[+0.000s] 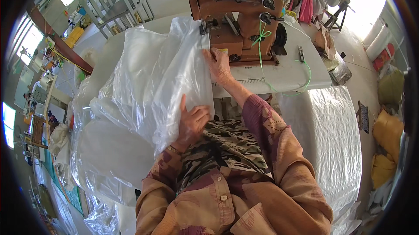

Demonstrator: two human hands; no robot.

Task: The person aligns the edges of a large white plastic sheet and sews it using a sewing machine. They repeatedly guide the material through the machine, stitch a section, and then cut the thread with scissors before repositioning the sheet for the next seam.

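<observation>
A translucent white plastic sheet (144,67) lies in loose folds over the left of the sewing table, its right edge running up to the brown sewing machine (244,14). My right hand (217,65) is closed on that edge just below the machine's needle area, thumb and fingertips together. Nearer my lap, my left hand (192,123) grips the lower part of the same edge with bent fingers, thumb pointing up. Folds of plastic partly cover the left wrist. The machine head and the sheet hide the exact point under the needle.
Green thread (262,38) hangs from the machine and loops across the tabletop to small thread snips (301,54). A stack of white plastic sheets (325,134) stands at my right. More plastic (109,147) drapes down on my left. A grey metal rack (115,6) stands behind.
</observation>
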